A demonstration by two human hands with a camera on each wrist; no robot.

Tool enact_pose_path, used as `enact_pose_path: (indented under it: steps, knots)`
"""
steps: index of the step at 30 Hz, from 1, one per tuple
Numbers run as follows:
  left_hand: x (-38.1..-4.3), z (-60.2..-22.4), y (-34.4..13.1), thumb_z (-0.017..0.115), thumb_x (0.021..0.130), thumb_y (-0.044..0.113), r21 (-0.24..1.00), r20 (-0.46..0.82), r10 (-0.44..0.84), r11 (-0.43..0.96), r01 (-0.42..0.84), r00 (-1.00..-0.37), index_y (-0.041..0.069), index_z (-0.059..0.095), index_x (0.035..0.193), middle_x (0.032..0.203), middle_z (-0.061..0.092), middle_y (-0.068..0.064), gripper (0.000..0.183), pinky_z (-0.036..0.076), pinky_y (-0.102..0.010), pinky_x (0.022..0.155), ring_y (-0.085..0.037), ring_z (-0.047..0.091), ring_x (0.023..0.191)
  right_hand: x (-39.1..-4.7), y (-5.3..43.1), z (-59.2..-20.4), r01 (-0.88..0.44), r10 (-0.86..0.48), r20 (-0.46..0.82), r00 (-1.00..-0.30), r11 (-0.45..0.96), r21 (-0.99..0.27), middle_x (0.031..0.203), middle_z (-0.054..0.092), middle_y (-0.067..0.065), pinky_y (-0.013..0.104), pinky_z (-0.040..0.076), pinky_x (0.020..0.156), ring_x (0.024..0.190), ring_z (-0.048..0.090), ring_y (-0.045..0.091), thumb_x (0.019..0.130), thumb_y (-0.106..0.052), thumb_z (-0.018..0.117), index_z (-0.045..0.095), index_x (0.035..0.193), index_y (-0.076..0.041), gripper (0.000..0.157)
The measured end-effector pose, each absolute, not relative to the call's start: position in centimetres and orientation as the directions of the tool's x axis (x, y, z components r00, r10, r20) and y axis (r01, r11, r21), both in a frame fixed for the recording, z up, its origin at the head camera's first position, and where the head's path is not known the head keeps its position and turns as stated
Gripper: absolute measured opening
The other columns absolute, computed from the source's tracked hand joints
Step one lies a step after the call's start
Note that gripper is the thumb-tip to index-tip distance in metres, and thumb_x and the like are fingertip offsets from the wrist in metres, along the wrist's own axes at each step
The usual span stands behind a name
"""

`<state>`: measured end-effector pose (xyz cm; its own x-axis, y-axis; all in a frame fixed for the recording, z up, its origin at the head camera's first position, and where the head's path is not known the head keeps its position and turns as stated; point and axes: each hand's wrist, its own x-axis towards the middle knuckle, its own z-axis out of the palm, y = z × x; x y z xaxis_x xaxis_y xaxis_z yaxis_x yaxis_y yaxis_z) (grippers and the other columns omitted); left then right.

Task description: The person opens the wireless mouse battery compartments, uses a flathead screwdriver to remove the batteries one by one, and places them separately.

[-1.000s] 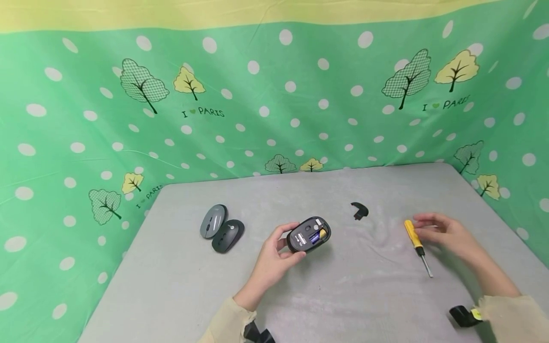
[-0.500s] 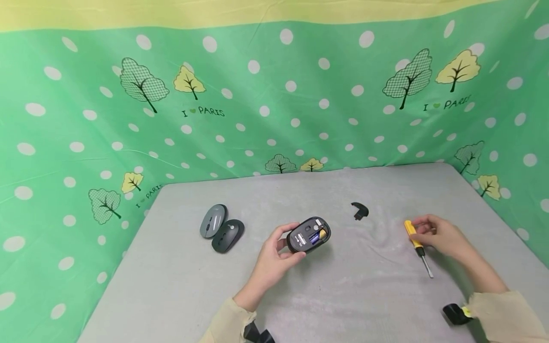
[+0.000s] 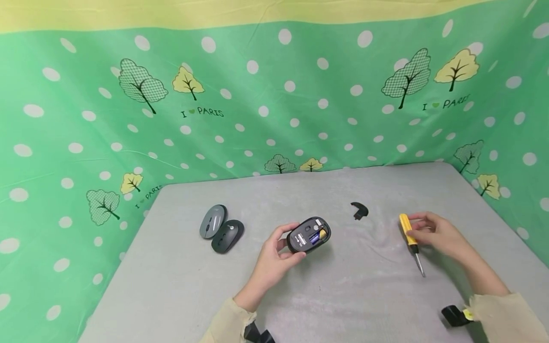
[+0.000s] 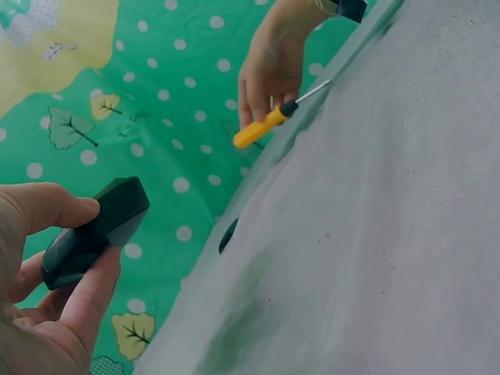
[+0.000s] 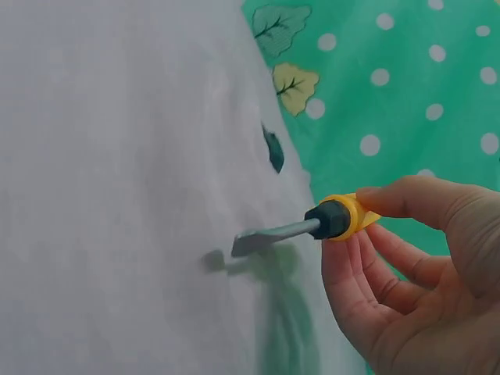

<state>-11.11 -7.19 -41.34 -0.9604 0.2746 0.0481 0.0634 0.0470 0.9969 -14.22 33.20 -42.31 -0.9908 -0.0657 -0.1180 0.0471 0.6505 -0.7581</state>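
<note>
My left hand (image 3: 274,259) grips a computer mouse (image 3: 301,238) by its side edges, underside facing up. Its battery bay is uncovered, and a battery (image 3: 317,237) shows inside. In the left wrist view the same mouse (image 4: 101,230) sits between thumb and fingers, seen edge-on. On the right, my right hand (image 3: 442,236) pinches the yellow handle of a flat-blade screwdriver (image 3: 408,233), its shaft pointing down toward me. The right wrist view has the blade (image 5: 269,237) lifted off the cloth, with a shadow beneath it. A small black curved cover (image 3: 360,211) lies between the hands, farther back.
Two more mice, a grey one (image 3: 213,221) and a black one (image 3: 228,236), lie side by side on the left of the grey cloth-covered table (image 3: 171,286). A green dotted curtain (image 3: 240,95) rises behind the table and along its sides.
My right hand has closed its fingers on the screwdriver handle and raised it slightly, shifting it a little left. The left hand and its mouse have stayed in place.
</note>
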Motion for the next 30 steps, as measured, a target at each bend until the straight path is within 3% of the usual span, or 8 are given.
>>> enact_pose_path:
  steps: [14, 23, 30]
  knots:
    - [-11.1, -41.4, -7.1, 0.071, 0.081, -0.006, 0.995, 0.077, 0.273, 0.037, 0.09, -0.959, 0.006, 0.049, 0.142, 0.142, 0.052, -0.021, 0.066, 0.061, -0.022, 0.08, -0.018, 0.063, 0.105, -13.5, 30.1, -40.5, 0.002, -0.107, -0.044, -0.993, 0.363, -0.932, 0.101, 0.057, -0.019, 0.016, 0.06, 0.077, 0.089, 0.061, -0.006, 0.097, -0.009, 0.062, 0.036, 0.141, 0.014, 0.057]
    - [-11.1, -41.4, -7.1, 0.071, 0.081, -0.006, 0.995, 0.075, 0.275, 0.037, 0.088, -0.959, 0.006, 0.049, 0.142, 0.143, 0.052, -0.02, 0.066, 0.061, -0.022, 0.079, -0.02, 0.063, 0.107, -13.7, 28.2, -39.5, 0.023, -0.109, -0.05, -0.993, 0.233, -0.972, 0.103, 0.06, -0.017, 0.017, 0.06, 0.079, 0.091, 0.063, -0.002, 0.095, -0.006, 0.063, 0.037, 0.138, 0.011, 0.053]
    - [-11.1, -41.4, -7.2, 0.071, 0.081, -0.006, 0.996, 0.08, 0.283, 0.024, 0.09, -0.956, 0.004, 0.048, 0.142, 0.146, 0.049, -0.021, 0.065, 0.061, -0.021, 0.081, -0.025, 0.062, 0.109, -13.5, 26.9, -39.0, 0.007, -0.14, -0.015, -0.99, 0.061, -0.998, 0.101, 0.064, -0.011, 0.018, 0.061, 0.079, 0.089, 0.067, 0.002, 0.094, 0.0, 0.063, 0.051, 0.121, -0.008, 0.031]
